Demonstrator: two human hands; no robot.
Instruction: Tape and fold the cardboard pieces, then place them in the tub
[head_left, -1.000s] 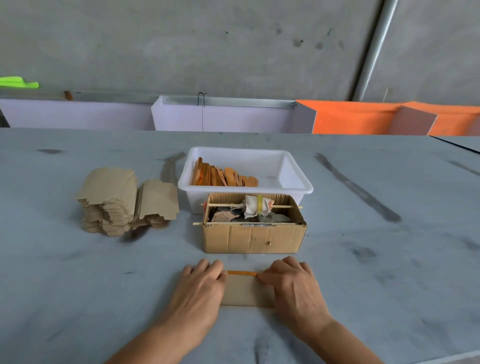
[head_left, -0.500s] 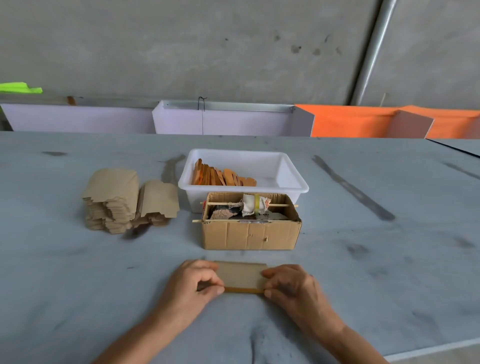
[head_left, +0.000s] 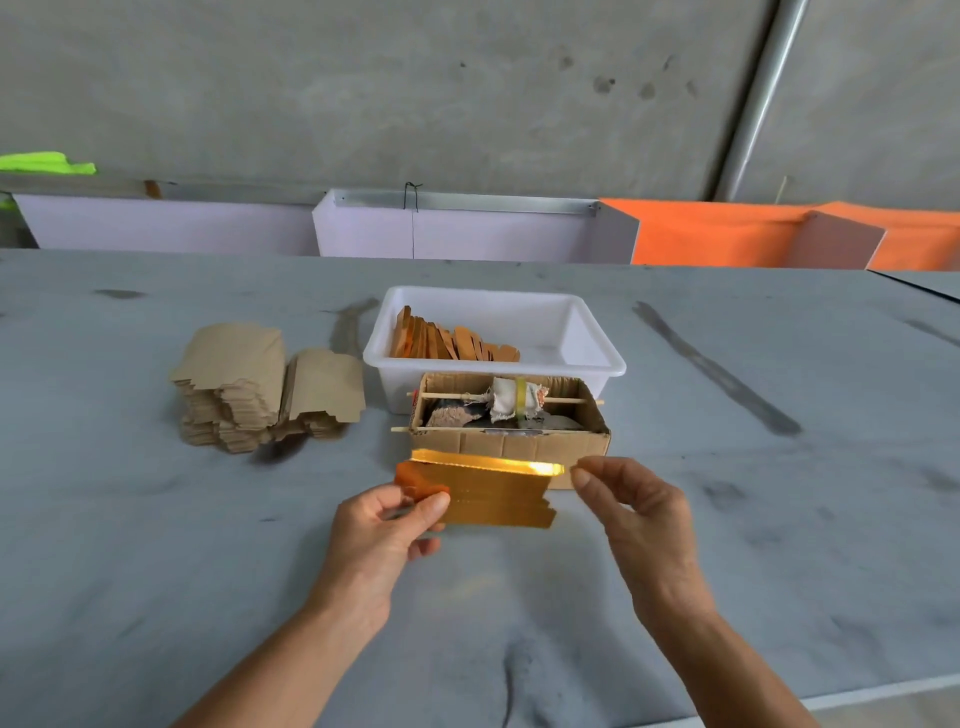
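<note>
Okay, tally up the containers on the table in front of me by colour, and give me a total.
White plastic tub: 1
Brown cardboard box: 1
Total: 2 containers on the table. The tub holds folded orange pieces; their number cannot be read.

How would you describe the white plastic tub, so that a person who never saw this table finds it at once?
Start from the grey table and look to its middle, straight beyond the two hands. There, directly behind a small open cardboard box, stands the white tub. It is the only white plastic container on the table, and a row of orange folded pieces leans inside its left part.
</note>
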